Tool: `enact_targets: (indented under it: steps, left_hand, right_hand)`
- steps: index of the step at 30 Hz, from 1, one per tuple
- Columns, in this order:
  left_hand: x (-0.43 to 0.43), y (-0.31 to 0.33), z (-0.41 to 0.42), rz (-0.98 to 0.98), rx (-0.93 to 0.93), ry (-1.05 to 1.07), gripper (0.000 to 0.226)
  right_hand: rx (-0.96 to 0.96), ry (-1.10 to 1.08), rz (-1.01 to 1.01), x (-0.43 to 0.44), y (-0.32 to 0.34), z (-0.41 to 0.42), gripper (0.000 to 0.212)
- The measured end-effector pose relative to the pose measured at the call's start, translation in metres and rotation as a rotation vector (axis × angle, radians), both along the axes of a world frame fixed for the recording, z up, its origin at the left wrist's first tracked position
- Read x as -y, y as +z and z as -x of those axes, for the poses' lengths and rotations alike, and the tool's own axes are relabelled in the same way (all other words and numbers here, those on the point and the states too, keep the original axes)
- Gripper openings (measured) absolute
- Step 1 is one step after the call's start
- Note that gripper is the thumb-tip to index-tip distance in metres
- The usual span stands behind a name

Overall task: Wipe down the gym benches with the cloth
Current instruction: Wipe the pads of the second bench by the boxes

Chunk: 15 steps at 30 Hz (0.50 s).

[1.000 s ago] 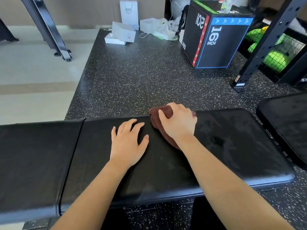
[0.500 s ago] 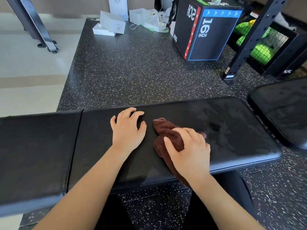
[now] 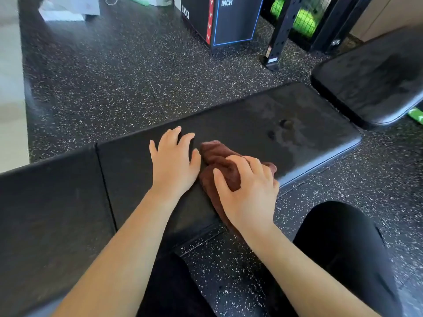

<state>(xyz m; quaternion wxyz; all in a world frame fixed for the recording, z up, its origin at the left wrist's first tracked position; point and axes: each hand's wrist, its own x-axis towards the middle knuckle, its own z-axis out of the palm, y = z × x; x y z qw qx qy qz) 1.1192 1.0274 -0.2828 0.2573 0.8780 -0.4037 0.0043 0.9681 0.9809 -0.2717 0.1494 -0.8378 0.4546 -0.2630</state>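
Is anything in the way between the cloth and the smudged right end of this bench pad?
Nothing visible. The right hand grips the cloth, and the bench pad from there to the smudges is bare. The left hand rests flat on the pad just left of the cloth, outside that path.

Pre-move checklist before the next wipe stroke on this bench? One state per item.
1. Grip: the right hand has its fingers curled over the brown bunched cloth: ok.
2. Contact: the cloth lies on the long black padded bench, near its front edge: ok.
3. Bracing: the left hand rests flat on the bench: ok.
4. Leftward stroke path: not ok, the left hand sits right beside the cloth.
5. Right end of the bench clean: not ok, dark smudges show there.
6. Second black bench pad wiped: cannot tell.
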Motion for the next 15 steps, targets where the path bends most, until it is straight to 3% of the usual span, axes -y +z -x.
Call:
enact_targets:
  steps: [8,15]
  left_hand:
    - [-0.002,-0.002,-0.001,-0.018,0.009,-0.03,0.042]
    - [-0.004,0.0,0.004,-0.047,0.054,-0.02,0.041]
  right_hand:
    - [0.022,-0.049,-0.01,0.036,0.006,-0.008,0.033]
    - [-0.076,0.106,-0.065,0.107,0.017,-0.019,0.035]
